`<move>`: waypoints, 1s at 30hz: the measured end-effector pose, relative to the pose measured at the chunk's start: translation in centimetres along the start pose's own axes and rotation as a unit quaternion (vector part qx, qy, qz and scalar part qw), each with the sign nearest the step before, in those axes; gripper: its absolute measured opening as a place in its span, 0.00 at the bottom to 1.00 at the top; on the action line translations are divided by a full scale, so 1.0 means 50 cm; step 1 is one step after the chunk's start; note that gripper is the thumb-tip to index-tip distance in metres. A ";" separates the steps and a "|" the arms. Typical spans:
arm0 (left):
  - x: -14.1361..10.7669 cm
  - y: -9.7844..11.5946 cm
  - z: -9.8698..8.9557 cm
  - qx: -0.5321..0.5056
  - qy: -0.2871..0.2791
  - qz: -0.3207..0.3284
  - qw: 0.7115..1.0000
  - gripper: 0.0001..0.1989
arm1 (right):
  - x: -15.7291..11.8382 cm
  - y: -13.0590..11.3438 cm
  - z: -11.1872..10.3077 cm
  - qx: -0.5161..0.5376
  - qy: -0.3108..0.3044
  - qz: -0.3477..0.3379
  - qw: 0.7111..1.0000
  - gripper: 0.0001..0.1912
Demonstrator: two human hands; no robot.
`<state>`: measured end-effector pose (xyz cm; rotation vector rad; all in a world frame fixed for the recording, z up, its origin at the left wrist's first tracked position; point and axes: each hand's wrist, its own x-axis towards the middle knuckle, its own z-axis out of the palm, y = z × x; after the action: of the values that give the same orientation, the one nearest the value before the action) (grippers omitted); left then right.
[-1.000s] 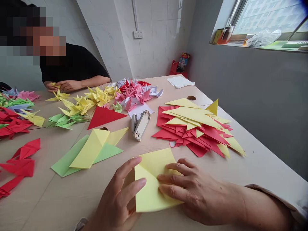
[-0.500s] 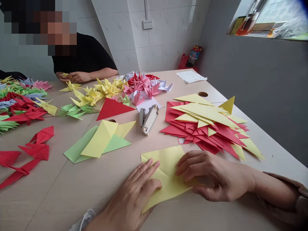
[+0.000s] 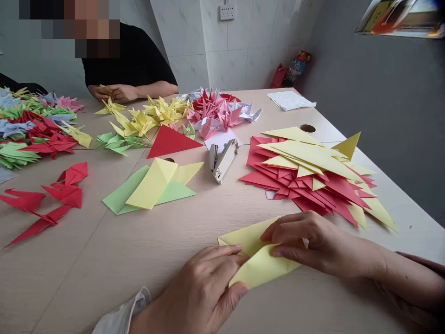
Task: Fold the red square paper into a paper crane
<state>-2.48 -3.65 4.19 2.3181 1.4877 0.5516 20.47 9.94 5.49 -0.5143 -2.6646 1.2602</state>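
A sheet of yellow origami paper (image 3: 264,269) lies on the table in front of me, its near edge lifted and curling over toward the far part. My left hand (image 3: 205,283) grips the left end of that raised flap, thumb on the near side and fingers behind it. With thumb and fingers closed on the flap's upper edge, my right hand (image 3: 309,241) holds the right side. Just beyond my right hand is a pile of folded red and yellow paper (image 3: 313,181). A grey stapler (image 3: 224,160) stands behind the yellow sheet.
Folded green paper (image 3: 134,185) lies left of the stapler, under a yellow piece (image 3: 153,183). A red paper triangle (image 3: 172,141) is behind them. Red paper cranes (image 3: 66,195) lie at left, many more (image 3: 215,111) at the back. Across the table, a person's hands (image 3: 120,93) hold something yellow.
The near edge of the yellow paper has risen and been turned up. My left hand went from lying flat to gripping the flap; my right hand now pinches it. The view has tilted downward.
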 end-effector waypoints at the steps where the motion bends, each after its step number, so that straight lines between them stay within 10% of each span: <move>1: -0.003 0.003 0.002 0.003 0.015 -0.027 1.000 0.17 | 0.004 0.003 0.006 0.001 0.014 0.021 1.000 0.10; 5: -0.008 0.023 0.019 0.106 0.128 -0.032 0.986 0.24 | 0.017 0.013 0.020 -0.011 0.049 0.061 0.997 0.11; 10: -0.001 0.036 0.062 0.184 0.037 0.170 0.967 0.23 | 0.025 0.024 0.024 -0.048 0.070 0.043 0.995 0.10; 30: -0.004 0.046 0.059 0.230 -0.044 0.086 0.968 0.32 | 0.037 0.023 0.038 -0.129 0.107 0.044 0.985 0.08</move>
<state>0.71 -4.95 2.67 2.8000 1.5048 0.1466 18.48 9.94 3.39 -0.7643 -2.6564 0.8270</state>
